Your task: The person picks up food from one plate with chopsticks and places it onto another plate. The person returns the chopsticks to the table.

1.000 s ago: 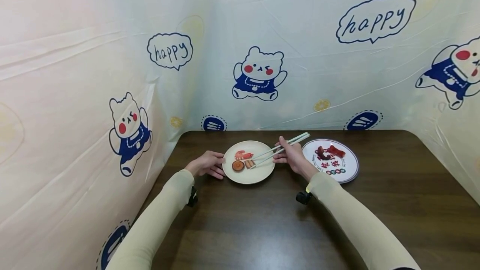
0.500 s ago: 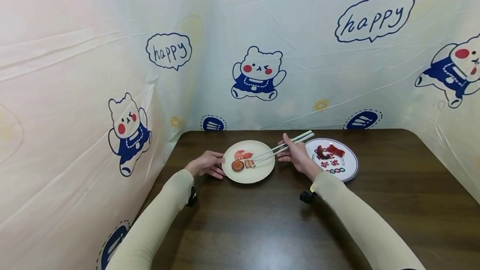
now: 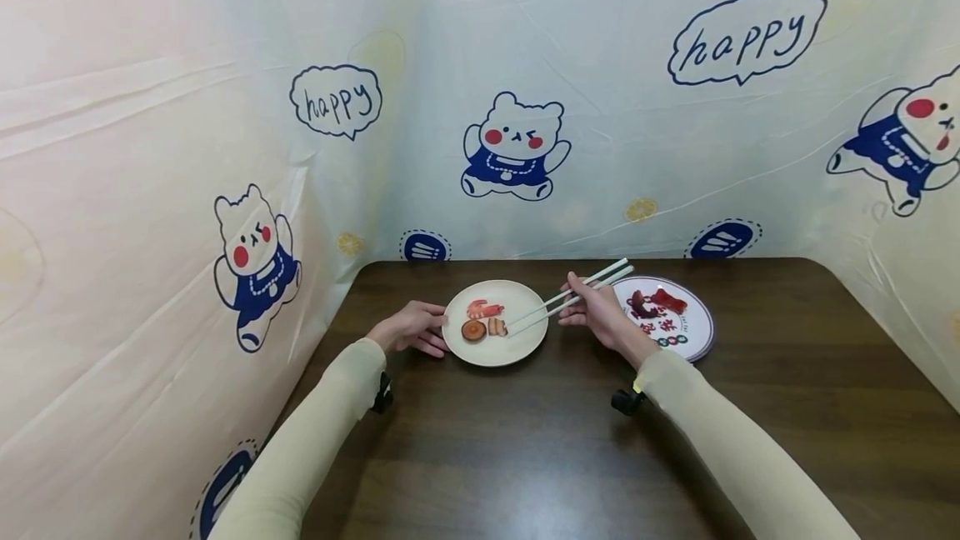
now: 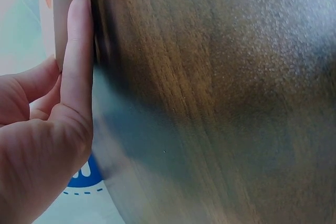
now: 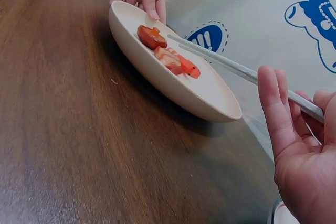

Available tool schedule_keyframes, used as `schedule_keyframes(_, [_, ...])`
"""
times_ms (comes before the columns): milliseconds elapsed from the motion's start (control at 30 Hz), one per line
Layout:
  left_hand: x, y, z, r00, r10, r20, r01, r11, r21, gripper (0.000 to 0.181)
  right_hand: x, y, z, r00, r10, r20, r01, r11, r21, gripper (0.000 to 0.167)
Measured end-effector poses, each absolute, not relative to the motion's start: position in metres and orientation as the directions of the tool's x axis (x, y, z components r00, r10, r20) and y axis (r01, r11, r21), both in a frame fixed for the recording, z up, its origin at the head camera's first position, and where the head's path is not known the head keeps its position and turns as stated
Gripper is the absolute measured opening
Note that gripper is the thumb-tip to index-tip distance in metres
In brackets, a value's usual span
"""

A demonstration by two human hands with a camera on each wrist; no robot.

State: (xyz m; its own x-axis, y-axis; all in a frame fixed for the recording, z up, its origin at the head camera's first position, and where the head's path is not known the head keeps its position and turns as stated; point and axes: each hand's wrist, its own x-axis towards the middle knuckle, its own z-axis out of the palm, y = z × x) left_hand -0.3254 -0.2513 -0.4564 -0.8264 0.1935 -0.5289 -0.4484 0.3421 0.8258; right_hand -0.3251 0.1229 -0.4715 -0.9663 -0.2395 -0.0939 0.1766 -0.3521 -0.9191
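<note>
My left hand holds the left rim of a cream plate, thumb on the rim and fingers along its underside. On this plate lie a shrimp, a brown mushroom slice and a striped piece of meat. A pair of pale chopsticks is gripped in my right hand, just right of the plate. Their tips are over the plate, slightly apart, close to the right side of the meat; whether they touch it I cannot tell.
Behind my right hand, a white plate with a dark rim and red print carries a dark red piece and a bright red piece. Both plates stand on a brown wooden table. A printed curtain encloses the back and left.
My right hand has moved a little to the right with the chopsticks, and their tips have drawn back from over the meat. The left hand and the food stay put.
</note>
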Motion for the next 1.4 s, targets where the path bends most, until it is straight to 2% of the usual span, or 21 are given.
schedule_keyframes(633, [-0.324,-0.251,-0.459,-0.827,0.185,-0.532,-0.454,0.338,0.824,0.049,-0.311,0.142,-0.461,-0.966,-0.257,-0.027,0.126,-0.381,-0.916,0.035])
schedule_keyframes(1400, [-0.324,-0.251,-0.456,-0.831,0.187,-0.524,-0.446,0.339,0.828,0.050,-0.303,0.160,-0.451,-0.973,-0.233,-0.005,0.091,-0.362,-0.928,0.035])
